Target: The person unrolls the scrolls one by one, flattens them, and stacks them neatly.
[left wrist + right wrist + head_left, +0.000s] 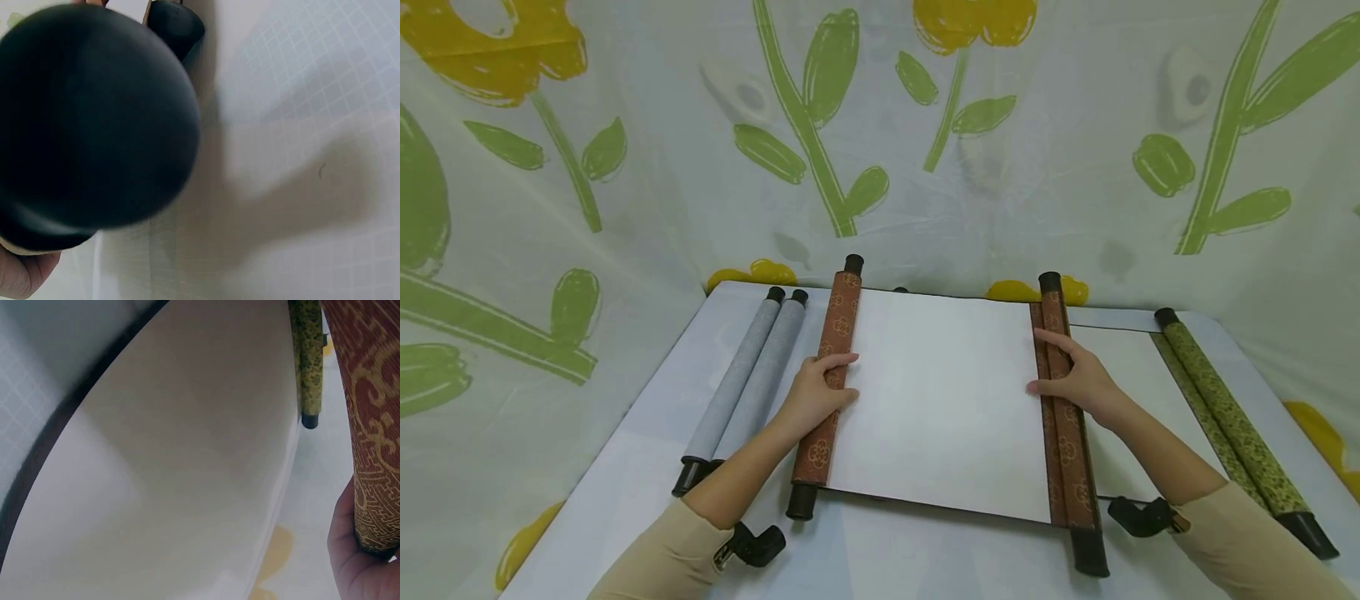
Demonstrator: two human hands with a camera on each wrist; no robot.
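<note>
A hanging scroll with red-brown, flower-patterned brocade ends and black knobs is partly unrolled, its white sheet (943,400) stretched between two rollers. My left hand (814,393) grips the left roller (817,446), thumb and fingers across it. The right hand (1088,385) holds the right roller (1075,467) the same way. In the right wrist view, part of a hand (347,550) lies against the red-and-gold brocade (381,425). A large black rounded shape (100,119) fills much of the left wrist view and hides most of what is behind it.
Two light grey rolls (733,379) with black ends lie at the table's left. To the right lies another scroll with a green patterned roller (1232,408); its pale sheet (1142,400) is partly covered by the red-brown scroll. A flower-printed curtain (1000,200) hangs behind the white table (925,558).
</note>
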